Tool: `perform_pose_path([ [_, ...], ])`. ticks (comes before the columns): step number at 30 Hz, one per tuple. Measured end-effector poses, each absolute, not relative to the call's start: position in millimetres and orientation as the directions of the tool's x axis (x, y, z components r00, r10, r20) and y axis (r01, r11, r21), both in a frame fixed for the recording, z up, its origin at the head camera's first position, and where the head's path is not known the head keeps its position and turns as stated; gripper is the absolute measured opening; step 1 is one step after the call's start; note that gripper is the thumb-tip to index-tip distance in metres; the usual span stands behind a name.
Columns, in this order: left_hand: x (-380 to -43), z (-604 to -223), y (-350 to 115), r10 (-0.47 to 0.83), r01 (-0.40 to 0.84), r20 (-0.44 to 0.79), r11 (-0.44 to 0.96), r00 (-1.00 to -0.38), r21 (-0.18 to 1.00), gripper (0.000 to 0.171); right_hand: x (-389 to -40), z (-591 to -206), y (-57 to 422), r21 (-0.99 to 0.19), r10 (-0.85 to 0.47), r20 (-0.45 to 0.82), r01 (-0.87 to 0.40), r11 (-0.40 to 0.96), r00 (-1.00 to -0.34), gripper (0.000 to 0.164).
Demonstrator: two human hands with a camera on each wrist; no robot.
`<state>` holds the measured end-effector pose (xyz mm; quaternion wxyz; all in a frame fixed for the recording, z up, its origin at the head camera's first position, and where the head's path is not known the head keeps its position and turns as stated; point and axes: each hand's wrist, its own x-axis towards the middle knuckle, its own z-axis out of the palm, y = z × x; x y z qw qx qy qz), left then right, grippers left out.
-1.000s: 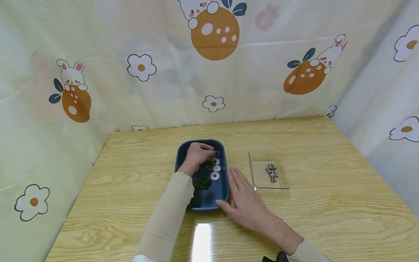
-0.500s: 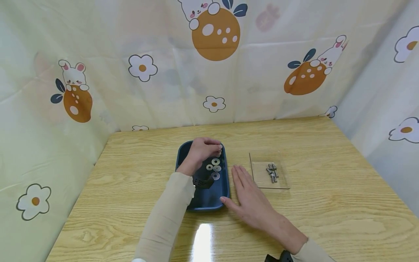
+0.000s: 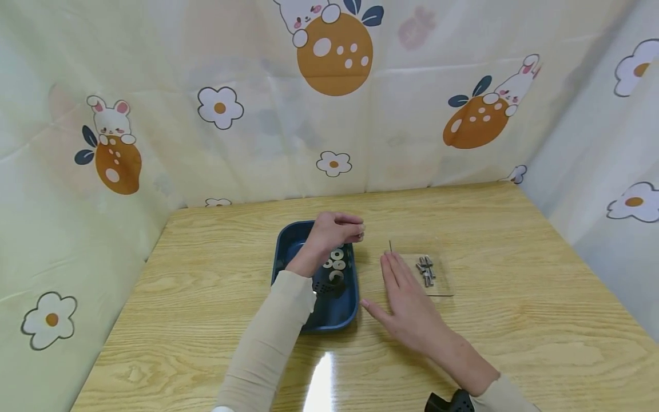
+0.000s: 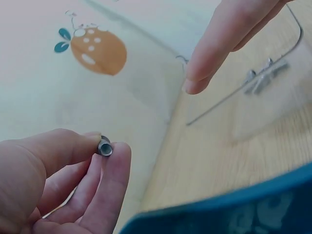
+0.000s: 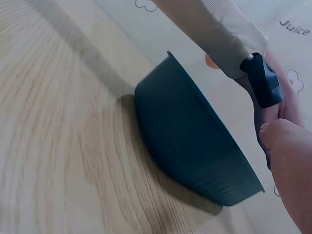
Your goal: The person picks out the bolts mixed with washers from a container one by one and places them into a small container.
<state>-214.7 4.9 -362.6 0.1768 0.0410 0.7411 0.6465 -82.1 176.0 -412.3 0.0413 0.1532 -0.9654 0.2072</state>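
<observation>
My left hand (image 3: pixel 329 234) is above the far right rim of the dark blue bin (image 3: pixel 334 316). In the left wrist view its thumb and finger pinch a small metal cylinder (image 4: pixel 105 147) with a hollow end facing the camera. Flat round washers (image 3: pixel 338 265) lie inside the bin, partly hidden under the left wrist. To the right of the bin, my right hand (image 3: pixel 412 312) has its fingers extended, apart from the wall, with fingertips by the left edge of a clear plastic tray (image 3: pixel 440 295).
Several small metal cylinders (image 3: pixel 426 270) lie in a cluster in the clear tray. A wooden table (image 3: pixel 515 297) carries both containers. Patterned curtain (image 3: pixel 257 149) closes off the back and sides.
My left hand has risen from among the washers and moved right, past the bin's rim, with the small metal cylinder. The right hand has slid away from the bin toward the clear tray.
</observation>
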Motion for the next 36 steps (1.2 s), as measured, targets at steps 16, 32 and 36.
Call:
perform_pose_path([
  [16, -204.8, -362.2, 48.9, 0.364, -0.171, -0.201, 0.113, -0.909, 0.979, 0.017, -83.1, -409.7, 224.1, -0.425, -0.173, 0.131, -0.213, 0.880, -0.976, 0.096],
  [32, -196.1, -368.5, 84.1, 0.404, -0.128, -0.189, 0.172, -0.895, 0.977, 0.018, -76.7, -415.3, 253.7, -0.412, -0.117, 0.155, -0.172, 0.895, -0.981, 0.095],
  [36, -194.0, -370.1, 90.7, 0.413, -0.097, -0.181, 0.216, -0.893, 0.972, 0.014, -76.1, -418.2, 257.3, -0.417, -0.108, 0.144, -0.159, 0.895, -0.984, 0.095],
])
